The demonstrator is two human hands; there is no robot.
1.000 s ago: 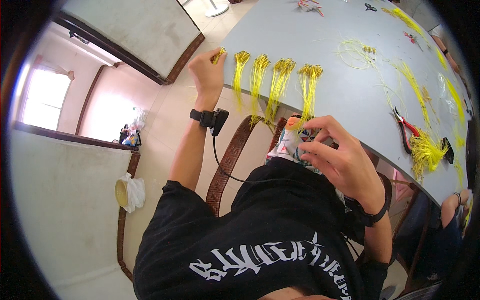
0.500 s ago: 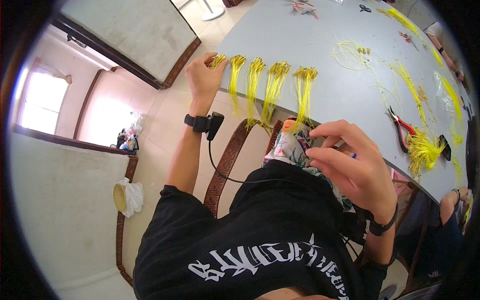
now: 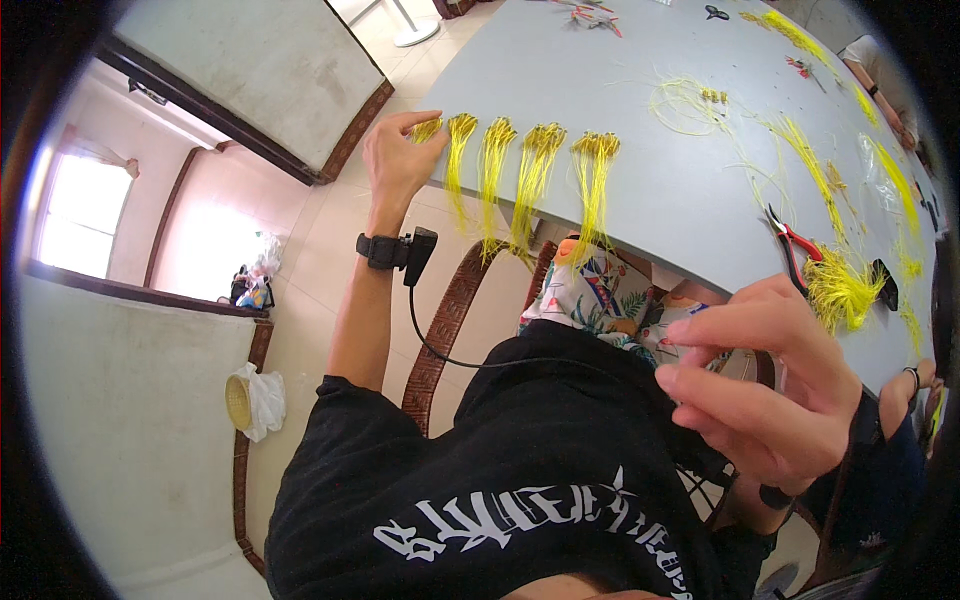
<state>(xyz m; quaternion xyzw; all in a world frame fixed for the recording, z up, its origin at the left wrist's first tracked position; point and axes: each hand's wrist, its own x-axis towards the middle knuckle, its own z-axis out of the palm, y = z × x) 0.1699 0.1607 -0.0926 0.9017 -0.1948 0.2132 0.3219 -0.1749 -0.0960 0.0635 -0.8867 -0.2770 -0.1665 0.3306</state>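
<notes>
Quietly, at the near left corner of a grey table [image 3: 610, 75], the leftmost yellow bundle [image 3: 426, 130] lies with its knotted head on the tabletop, the left hand [image 3: 398, 160] bent around it. Thumb and forefinger stand either side of the head, apparently to steady or line it up; whether they truly pinch it cannot be told.

Just beside it, four more bundles [image 3: 541, 150] sit in a row, heads on the table and tails over the edge, a layout that probably keeps the fine strands straight and the groups apart. Nearer the wearer, the right hand [image 3: 775, 385] hangs in the air, fingers half curled and tips parted, with nothing visible between them; a single thin strand could escape notice.

Farther right, red-handled pliers [image 3: 784, 234] rest with jaws parted beside a tangled yellow heap [image 3: 842, 290], seemingly within reach of the right hand. Small gold-headed pieces [image 3: 714, 96] lie amid loose coils mid-table, perhaps set aside from the sorted row. At the far right edge, another person's hand [image 3: 907, 138] is near long yellow strands [image 3: 902, 185] laid lengthwise along the table.
</notes>
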